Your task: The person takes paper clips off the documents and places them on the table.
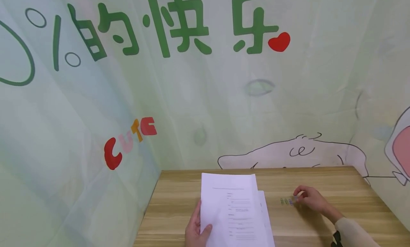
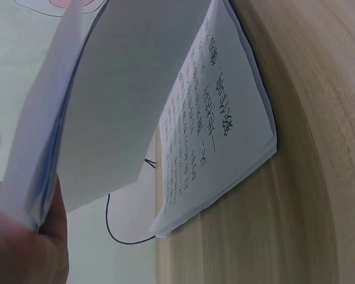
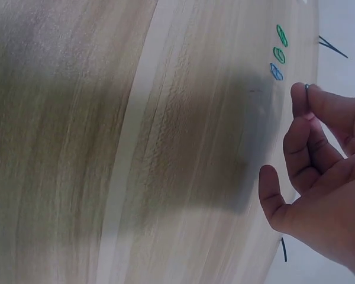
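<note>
My left hand (image 1: 196,233) grips the left edge of a few printed sheets of paper (image 1: 221,204), thumb on top. In the left wrist view these sheets (image 2: 121,112) are lifted at a slant, above a second stack of handwritten paper (image 2: 225,118) lying on the table. To the right, my right hand (image 1: 312,200) is raised just over the tabletop, its thumb and forefinger pinching a small paper clip (image 3: 307,87), mostly hidden by the fingertips. Beside it lie two green paper clips (image 3: 279,54) and a blue paper clip (image 3: 276,71) in a short row.
The wood-grain table (image 1: 173,197) meets a printed fabric backdrop (image 1: 192,97) at its back and sides. Green characters, a red heart and a line drawing decorate the cloth. A light sleeve with a dark strap (image 1: 336,238) covers the right forearm.
</note>
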Tool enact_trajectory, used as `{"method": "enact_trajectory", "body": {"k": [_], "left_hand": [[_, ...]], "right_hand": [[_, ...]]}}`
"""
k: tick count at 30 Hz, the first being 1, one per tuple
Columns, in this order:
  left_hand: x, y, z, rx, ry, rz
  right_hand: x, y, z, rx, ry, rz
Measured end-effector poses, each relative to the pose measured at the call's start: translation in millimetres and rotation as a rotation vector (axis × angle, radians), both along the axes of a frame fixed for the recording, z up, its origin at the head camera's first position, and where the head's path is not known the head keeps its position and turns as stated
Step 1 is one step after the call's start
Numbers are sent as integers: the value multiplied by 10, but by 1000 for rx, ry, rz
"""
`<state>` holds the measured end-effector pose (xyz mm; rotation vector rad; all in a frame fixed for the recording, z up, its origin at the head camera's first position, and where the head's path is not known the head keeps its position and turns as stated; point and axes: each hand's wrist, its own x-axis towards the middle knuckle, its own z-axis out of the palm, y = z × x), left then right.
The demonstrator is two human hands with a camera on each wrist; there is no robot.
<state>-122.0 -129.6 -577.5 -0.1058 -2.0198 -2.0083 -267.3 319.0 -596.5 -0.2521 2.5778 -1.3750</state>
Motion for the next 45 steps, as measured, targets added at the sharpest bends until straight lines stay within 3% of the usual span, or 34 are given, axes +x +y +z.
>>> {"method": "enact_trajectory", "body": {"k": [7, 16, 21, 29, 45], "left_hand": [[14, -24, 79, 28, -105, 12], [22, -40, 66, 38, -77, 42], [17, -51, 65, 49, -82, 40], [27, -84, 84, 37, -97, 59], [62, -164, 76, 56, -150, 64]], "right_hand": [[-13, -83, -20, 91, 50, 7], [-3, -139, -25, 192, 59, 9], [1, -118, -40, 197, 99, 45], [-10, -115, -71, 209, 110, 35], [-22, -180, -14, 285, 27, -17]]}}
